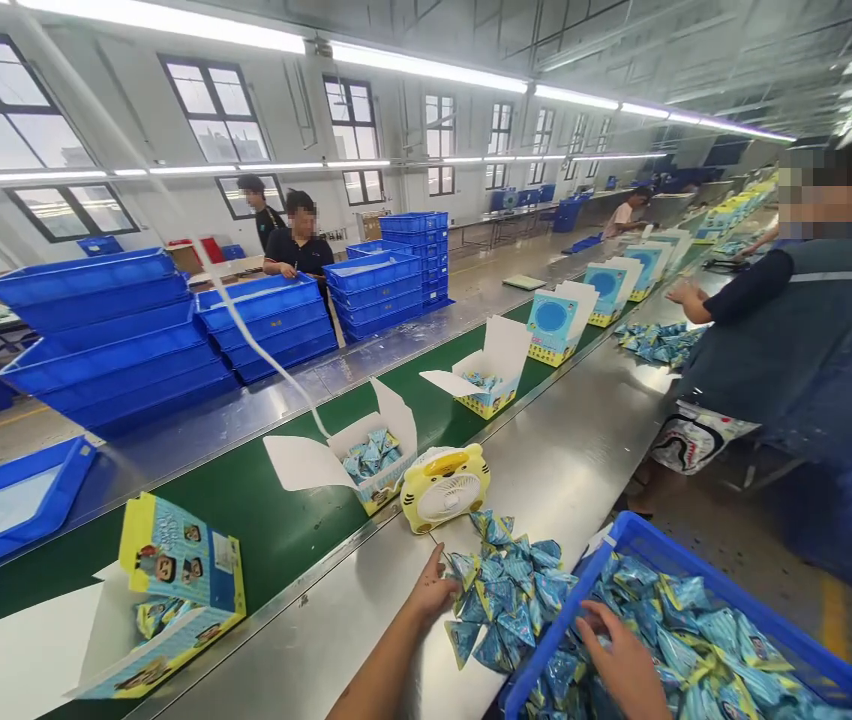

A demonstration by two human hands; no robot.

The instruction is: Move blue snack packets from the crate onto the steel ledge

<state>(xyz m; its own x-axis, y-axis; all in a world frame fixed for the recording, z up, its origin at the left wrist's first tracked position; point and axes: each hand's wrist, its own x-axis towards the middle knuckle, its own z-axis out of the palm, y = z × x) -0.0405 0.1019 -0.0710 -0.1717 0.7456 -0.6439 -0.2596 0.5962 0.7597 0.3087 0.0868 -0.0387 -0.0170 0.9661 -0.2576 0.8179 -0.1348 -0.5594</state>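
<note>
Left hand (430, 595) rested open against the packet pile (505, 595) on the worktop (568, 460), right hand (621, 655) spread in the blue bin (696, 570); loose packets risked sliding onto the belt (276, 520).

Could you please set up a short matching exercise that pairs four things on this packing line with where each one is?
Things:
1. Tiger fan
2. Left hand
3. Right hand
4. Stacked blue trays

Places:
A. Inside the blue crate, on the packets there
B. On the far side of the green belt
C. On the steel counter, beside an open box
D. At the edge of the loose packet pile on the counter

Pairs: 1-C, 2-D, 3-A, 4-B
</note>
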